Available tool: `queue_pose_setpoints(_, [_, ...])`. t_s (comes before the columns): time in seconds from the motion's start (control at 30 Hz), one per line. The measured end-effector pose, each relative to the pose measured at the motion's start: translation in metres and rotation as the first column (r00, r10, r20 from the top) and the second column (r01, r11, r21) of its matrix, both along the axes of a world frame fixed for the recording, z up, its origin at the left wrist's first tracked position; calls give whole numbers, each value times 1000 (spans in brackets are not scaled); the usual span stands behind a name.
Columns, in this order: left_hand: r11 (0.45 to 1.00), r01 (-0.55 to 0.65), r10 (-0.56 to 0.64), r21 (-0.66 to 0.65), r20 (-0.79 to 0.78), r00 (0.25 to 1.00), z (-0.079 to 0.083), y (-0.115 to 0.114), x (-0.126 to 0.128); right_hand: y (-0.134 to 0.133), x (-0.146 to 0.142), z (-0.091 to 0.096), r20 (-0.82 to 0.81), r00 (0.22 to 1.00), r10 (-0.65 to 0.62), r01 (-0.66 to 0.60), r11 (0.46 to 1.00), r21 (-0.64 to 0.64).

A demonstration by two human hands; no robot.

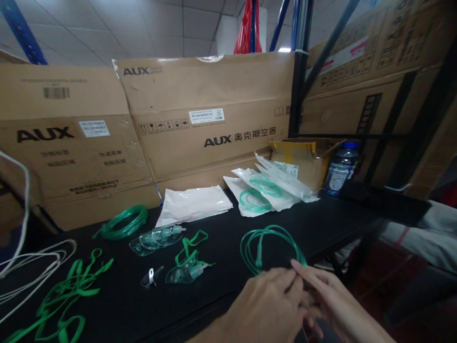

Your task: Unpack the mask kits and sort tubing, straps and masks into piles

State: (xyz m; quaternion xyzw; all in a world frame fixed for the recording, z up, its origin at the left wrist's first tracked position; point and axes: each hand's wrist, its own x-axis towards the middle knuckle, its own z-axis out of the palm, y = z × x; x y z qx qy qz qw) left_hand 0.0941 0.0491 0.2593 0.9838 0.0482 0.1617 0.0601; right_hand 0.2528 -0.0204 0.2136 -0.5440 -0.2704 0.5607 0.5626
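Observation:
A loose coil of green oxygen tubing [260, 233], with a connector at one end, lies at the near edge of the black table. Both hands meet at its near right side. My right hand [326, 290] is closed, its thumb and fingers pinching the tubing. My left hand [267, 300] presses against the right one, its fingers curled in around the same spot; the fingertips are partly hidden. To their left lies a clear oxygen mask [183, 272] with a green strap [189, 247]. Several more clear masks [155, 239] are nested behind it.
Green elastic straps [67, 290] lie at left, near white cables [46, 267]. A thicker green tubing coil [124, 222], small metal clips [151, 276], white pouches [194, 204], packed tubing pouches [255, 195], an open carton [300, 157] and a blue-capped bottle [341, 171] stand behind.

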Motion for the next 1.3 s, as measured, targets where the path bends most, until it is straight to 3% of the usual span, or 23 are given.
queue_pose_setpoints(0.07, [999,36,-36,-29,24,999,7,-6,-6,-3,-4,1,-18,1000,-13,13,1000,28])
queue_pose_setpoints(0.1, [998,-3,6,-70,37,999,14,-6,-10,-5,-5,4,-5,1000,-1,1,999,37])
queue_pose_setpoints(0.17, [967,-203,216,-157,74,974,32,3,-16,-9,-4,12,62,997,55,-58,997,41])
queue_pose_setpoints(0.2, [925,-337,356,-175,92,930,41,12,-18,-10,-4,17,112,990,81,-86,995,43])
queue_pose_setpoints(0.27, [861,-486,500,-152,71,863,55,37,-20,-11,-1,26,238,964,120,-135,989,51])
queue_pose_setpoints(0.33, [865,-476,473,-159,-58,879,62,66,-20,-8,4,34,356,917,180,-218,973,70])
queue_pose_setpoints(0.4, [871,-394,342,-295,-213,915,64,89,-19,-3,11,39,415,881,229,-286,955,80])
queue_pose_setpoints(0.43, [847,-353,269,-396,-254,929,64,98,-19,1,16,41,418,879,227,-290,952,93])
queue_pose_setpoints(0.53, [712,-255,168,-654,-194,966,67,111,-22,16,29,46,379,919,105,-182,968,172])
queue_pose_setpoints(0.63, [627,-203,273,-752,-32,961,73,116,-27,35,31,52,298,955,7,-93,957,275])
queue_pose_setpoints(0.77, [620,-212,434,-755,104,895,81,126,-38,58,19,58,224,973,55,-131,931,342])
queue_pose_setpoints(0.97, [734,-274,521,-622,256,815,99,133,-66,96,-3,75,177,969,172,-227,901,368])
queue_pose_setpoints(1.03, [747,-328,562,-579,285,776,107,138,-81,117,-17,86,134,969,207,-244,888,391])
queue_pose_setpoints(1.13, [689,-469,691,-552,306,655,117,153,-117,153,-51,109,132,934,332,-356,832,425])
queue_pose_setpoints(1.3, [501,-646,858,-576,234,457,118,195,-210,222,-134,137,193,870,454,-493,808,322])
